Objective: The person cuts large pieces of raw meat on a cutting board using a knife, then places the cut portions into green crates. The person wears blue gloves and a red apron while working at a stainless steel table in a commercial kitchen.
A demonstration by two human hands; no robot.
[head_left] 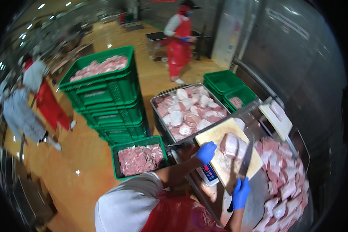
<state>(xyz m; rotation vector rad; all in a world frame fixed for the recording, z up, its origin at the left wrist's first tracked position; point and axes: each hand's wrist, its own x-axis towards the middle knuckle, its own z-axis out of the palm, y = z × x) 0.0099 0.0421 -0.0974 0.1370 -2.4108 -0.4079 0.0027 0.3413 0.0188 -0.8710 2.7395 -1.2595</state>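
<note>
My right hand (241, 193), in a blue glove, is closed round a large knife (246, 159). The long blade points away from me, over the right side of a pale cutting board (210, 135). A thick piece of pink and white raw meat (232, 145) lies on the board, just left of the blade. By the board's left edge is my left hand (207, 152), also blue-gloved, fingers drawn together and apart from the meat; nothing shows in it. Below that hand, a digital scale (210, 174) sits partly under the board.
Raw meat pieces (282, 174) heap up at right. Beyond the board stands a metal bin (158, 110) of meat, with green crates (222, 81) behind. Stacked green crates (108, 92) and a low crate (116, 164) hold meat at left. Co-workers (179, 42) stand farther off.
</note>
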